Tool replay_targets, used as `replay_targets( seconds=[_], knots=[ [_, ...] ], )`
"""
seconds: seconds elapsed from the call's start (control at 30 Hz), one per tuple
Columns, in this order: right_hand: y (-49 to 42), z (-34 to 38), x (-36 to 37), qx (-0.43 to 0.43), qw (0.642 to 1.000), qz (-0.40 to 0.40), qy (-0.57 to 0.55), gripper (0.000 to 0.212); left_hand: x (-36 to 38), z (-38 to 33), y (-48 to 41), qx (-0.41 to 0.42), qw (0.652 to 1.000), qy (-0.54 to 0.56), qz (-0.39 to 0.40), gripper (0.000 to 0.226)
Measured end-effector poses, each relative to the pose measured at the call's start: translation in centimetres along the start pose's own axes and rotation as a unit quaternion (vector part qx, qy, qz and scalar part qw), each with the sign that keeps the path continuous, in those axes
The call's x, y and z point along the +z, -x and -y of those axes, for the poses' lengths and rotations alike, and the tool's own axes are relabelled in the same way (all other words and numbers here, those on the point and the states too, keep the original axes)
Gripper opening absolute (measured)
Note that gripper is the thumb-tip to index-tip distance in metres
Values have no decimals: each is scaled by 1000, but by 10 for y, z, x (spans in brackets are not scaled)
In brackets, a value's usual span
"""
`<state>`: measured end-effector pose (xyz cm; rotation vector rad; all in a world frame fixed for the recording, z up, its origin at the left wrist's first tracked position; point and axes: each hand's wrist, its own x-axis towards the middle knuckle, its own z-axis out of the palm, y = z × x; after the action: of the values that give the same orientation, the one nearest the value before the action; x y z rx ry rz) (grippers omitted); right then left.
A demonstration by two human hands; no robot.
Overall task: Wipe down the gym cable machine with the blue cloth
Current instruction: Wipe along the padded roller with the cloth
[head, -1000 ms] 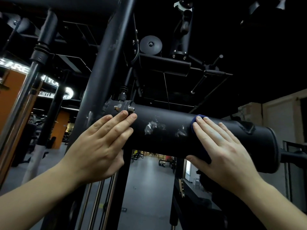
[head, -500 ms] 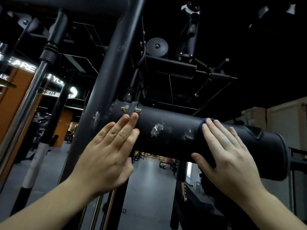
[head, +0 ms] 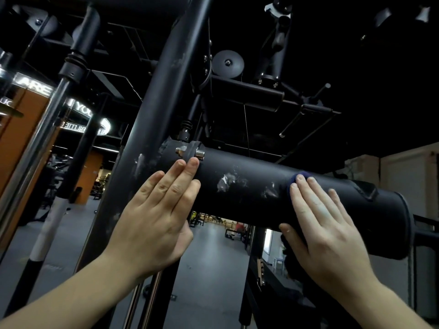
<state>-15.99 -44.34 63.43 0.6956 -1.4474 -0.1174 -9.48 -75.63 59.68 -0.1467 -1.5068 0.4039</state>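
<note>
Blue cloth beneath right grip

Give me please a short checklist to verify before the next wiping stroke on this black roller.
1. The blue cloth lies under the right hand, pressed on the roller pad: ok.
2. The left hand rests flat on the pad's left end: ok.
3. The white marks between the hands are wiped off: not ok.
4. Left fingertips clear of the bolt: cannot tell.
5. The pad's rear side is clean: cannot tell, hidden.
</note>
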Motion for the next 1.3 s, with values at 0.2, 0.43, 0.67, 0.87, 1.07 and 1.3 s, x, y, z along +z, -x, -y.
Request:
replay_targets(
  seconds=[0.2, 0.43, 0.67, 0.87, 1.07, 1.3],
  knots=[
    [-2, -4, -1, -24, 1000, -8, 17, 64, -2, 1, -2, 2, 1000, 2, 2, 71],
    [1, 2, 3, -13, 1000, -1, 21, 67, -3, -2, -1, -9, 1000, 3, 4, 75],
    [-14, 2, 1, -58, 997, 17, 48, 65, -3, -3, 0, -9, 1000, 5, 3, 72],
    [-1, 12, 5, -29, 999, 12, 26, 61, -2, -6, 0, -18, 1000, 18, -8, 69],
    [9, 6, 7, -55, 998, 11, 42, 52, 0, -4, -1, -11, 1000, 21, -12, 67],
    [-10, 19, 11, -48, 998, 4, 27, 50, 3, -12, 0, -37, 998, 33, -25, 67]
  ],
)
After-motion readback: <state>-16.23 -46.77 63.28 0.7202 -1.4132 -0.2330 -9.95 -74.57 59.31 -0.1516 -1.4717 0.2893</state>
